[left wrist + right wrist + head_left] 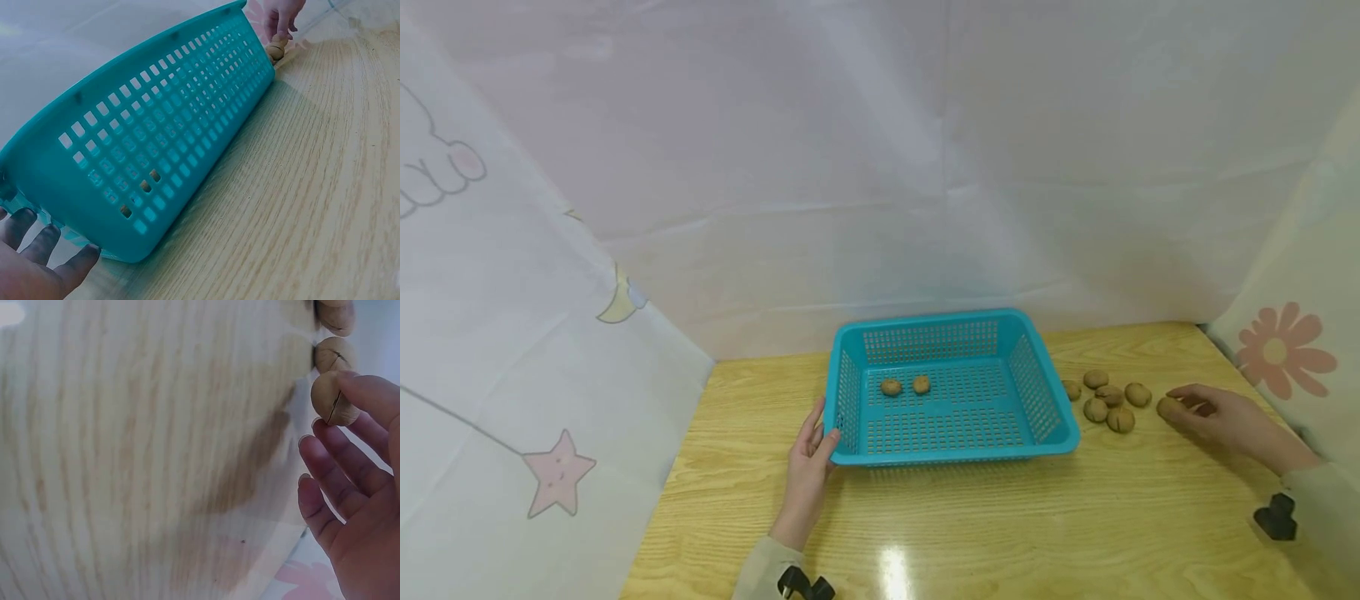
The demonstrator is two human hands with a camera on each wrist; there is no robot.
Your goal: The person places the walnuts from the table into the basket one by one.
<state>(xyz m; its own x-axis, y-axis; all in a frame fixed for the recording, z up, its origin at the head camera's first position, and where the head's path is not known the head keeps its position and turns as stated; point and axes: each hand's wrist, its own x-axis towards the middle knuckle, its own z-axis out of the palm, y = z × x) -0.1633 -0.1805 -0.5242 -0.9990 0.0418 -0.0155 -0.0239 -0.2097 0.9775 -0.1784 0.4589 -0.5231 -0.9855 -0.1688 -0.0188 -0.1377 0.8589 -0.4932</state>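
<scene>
A blue plastic basket (947, 457) stands on the table, two walnuts (891, 387) lying on its slotted floor. My left hand (807, 475) grips the basket's near left corner, thumb over the rim; in the left wrist view, its fingers (42, 244) lie against the outer wall. On the right, my right hand (1232, 422) pinches a walnut (331, 400) between thumb and fingers; a dark crack runs down its shell. Just left of this hand, several loose walnuts (1108, 395) lie in a group beside the basket, one partly hidden behind its rim.
The wooden table (955, 525) carries everything. Its back edge meets a pale hanging cloth (925, 208) close behind the basket. More printed cloth closes in the left side (512, 350) and the right side, where a pink flower (1285, 350) shows.
</scene>
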